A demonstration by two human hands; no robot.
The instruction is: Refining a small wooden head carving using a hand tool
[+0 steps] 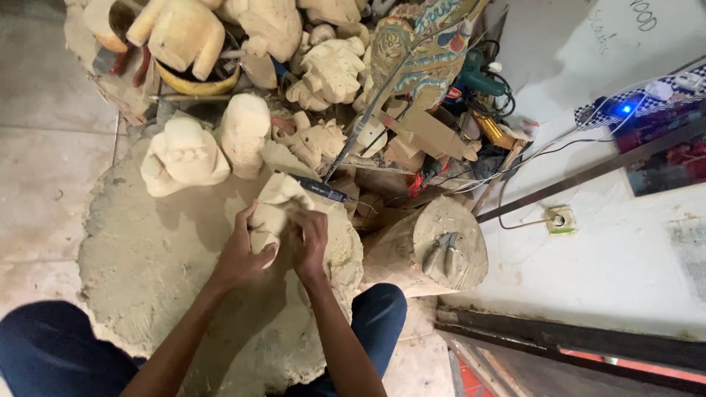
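The right hand [310, 246] covers the right side of the pale wood carving [273, 209], and the left hand [241, 254] hides its lower left edge, so the carved shape cannot be made out. Whatever the right hand may be gripping is hidden. The picture's top edge cuts off the pile of unfinished carvings [220, 29] and the painted mask [423, 44]. Both knees run off the bottom edge.
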